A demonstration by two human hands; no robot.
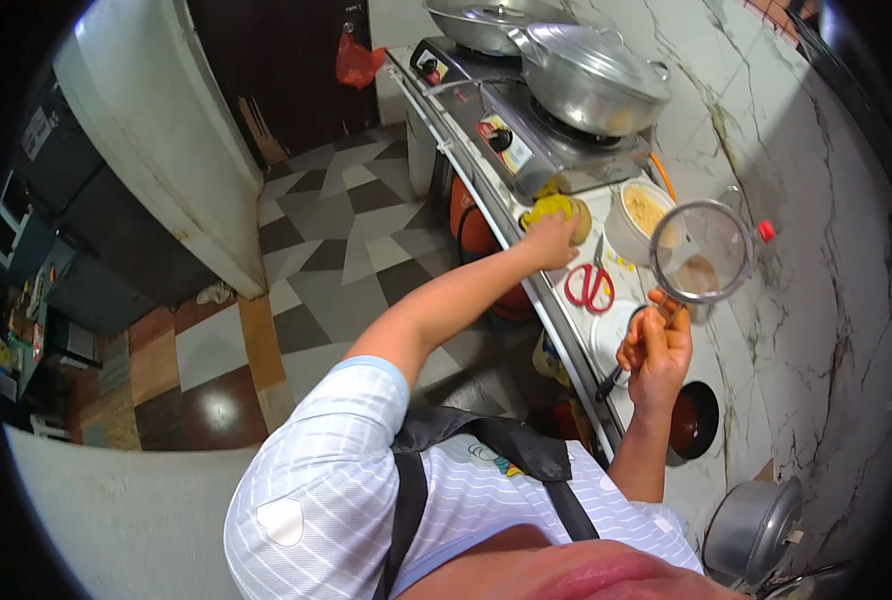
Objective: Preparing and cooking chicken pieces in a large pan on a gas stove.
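My right hand (656,352) grips the thin handle of a round fine-mesh strainer (705,259), raised above the counter. A black handle (609,384) shows below that hand; I cannot tell whether it belongs to the strainer. Reaching forward, my left hand (555,241) has its fingers on a crumpled yellow cloth (547,208) by the stove's front edge. A rounded brownish thing (583,223) beside the cloth is partly covered by the fingers. Red-handled scissors (590,291) lie between my hands. Behind them stands a white tub (626,232) of pale yellow crumbly food, partly overlapped by the strainer.
A two-burner gas stove (521,142) carries a lidded aluminium pot (592,86) and a wide lidded pan (491,26). On the counter are a white lid (607,337), a dark bowl (705,420), a red-capped bottle (766,231) and another pot (750,529). A marble-patterned wall (791,337) runs along the right.
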